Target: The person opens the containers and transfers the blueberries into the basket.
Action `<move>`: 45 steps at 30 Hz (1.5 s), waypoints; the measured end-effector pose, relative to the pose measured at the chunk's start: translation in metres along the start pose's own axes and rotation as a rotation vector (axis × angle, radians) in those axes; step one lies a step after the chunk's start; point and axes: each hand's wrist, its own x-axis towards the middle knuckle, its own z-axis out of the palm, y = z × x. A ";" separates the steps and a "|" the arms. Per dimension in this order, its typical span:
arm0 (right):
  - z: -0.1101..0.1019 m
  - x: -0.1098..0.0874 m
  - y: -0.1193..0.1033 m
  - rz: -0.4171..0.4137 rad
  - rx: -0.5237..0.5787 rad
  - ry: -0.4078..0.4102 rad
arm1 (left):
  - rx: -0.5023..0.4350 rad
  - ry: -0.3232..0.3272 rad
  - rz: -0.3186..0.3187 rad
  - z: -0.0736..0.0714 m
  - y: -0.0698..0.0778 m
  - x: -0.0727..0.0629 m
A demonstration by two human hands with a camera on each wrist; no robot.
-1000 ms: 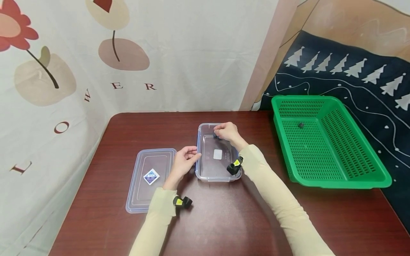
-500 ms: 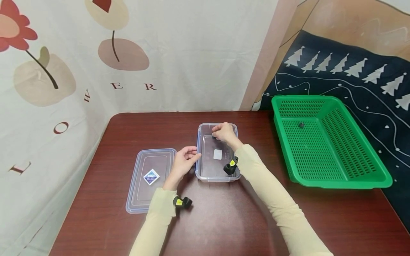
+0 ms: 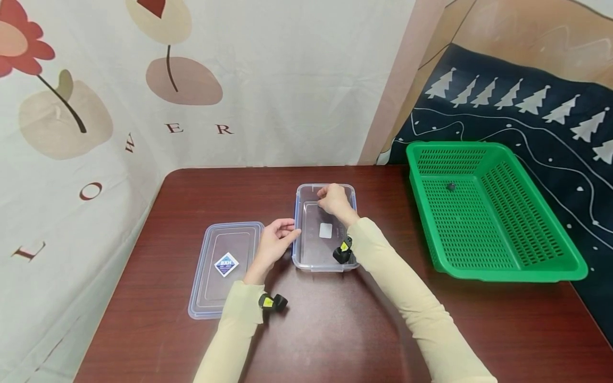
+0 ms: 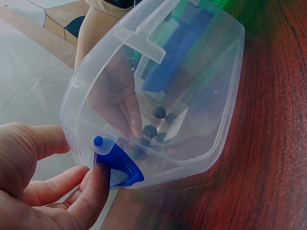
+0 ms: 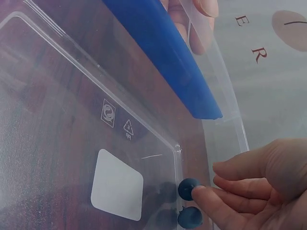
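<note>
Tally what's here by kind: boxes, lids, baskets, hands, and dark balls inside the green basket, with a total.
Clear box: 1
Lid: 1
Green basket: 1
Hands: 2, left hand and right hand
Dark ball in basket: 1
Total: 6

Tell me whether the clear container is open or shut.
Open: the right hand reaches inside the container, fingertips at a small dark ball; a lid lies on the table.
</note>
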 end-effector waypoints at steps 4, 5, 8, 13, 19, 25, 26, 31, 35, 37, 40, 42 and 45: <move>0.000 0.001 -0.002 0.005 -0.042 -0.021 | -0.001 -0.004 0.002 0.000 0.001 0.000; 0.000 0.001 -0.002 0.008 -0.050 -0.027 | -0.001 -0.004 0.001 0.000 0.001 -0.001; 0.002 0.002 -0.003 0.019 -0.065 -0.028 | 0.003 -0.005 0.000 0.000 0.002 -0.001; 0.005 0.002 -0.002 -0.009 -0.151 -0.002 | 0.008 -0.004 0.003 -0.001 0.002 -0.001; 0.008 0.000 0.001 -0.048 -0.227 -0.016 | 0.002 -0.008 0.005 0.000 0.001 -0.001; 0.013 0.001 0.004 -0.058 -0.212 -0.041 | 0.009 -0.005 -0.003 -0.001 0.002 -0.001; 0.013 0.001 0.005 -0.055 -0.203 -0.046 | 0.010 -0.004 -0.003 -0.001 0.002 -0.001; 0.013 0.001 0.004 -0.055 -0.179 -0.050 | 0.006 -0.004 -0.003 -0.001 0.002 -0.001; 0.010 0.002 0.005 -0.053 -0.141 -0.062 | 0.001 -0.004 -0.005 -0.001 0.002 -0.001; 0.007 0.003 0.005 -0.045 -0.092 -0.063 | 0.000 -0.007 -0.005 -0.001 0.002 0.000; 0.001 0.002 0.005 -0.039 0.011 -0.061 | 0.000 -0.003 -0.001 0.000 0.001 0.000; -0.006 0.000 0.003 -0.045 0.081 -0.046 | 0.004 0.000 0.001 0.000 0.000 0.000; -0.019 -0.004 0.001 -0.051 0.182 -0.015 | 0.003 0.002 0.005 0.000 -0.001 0.001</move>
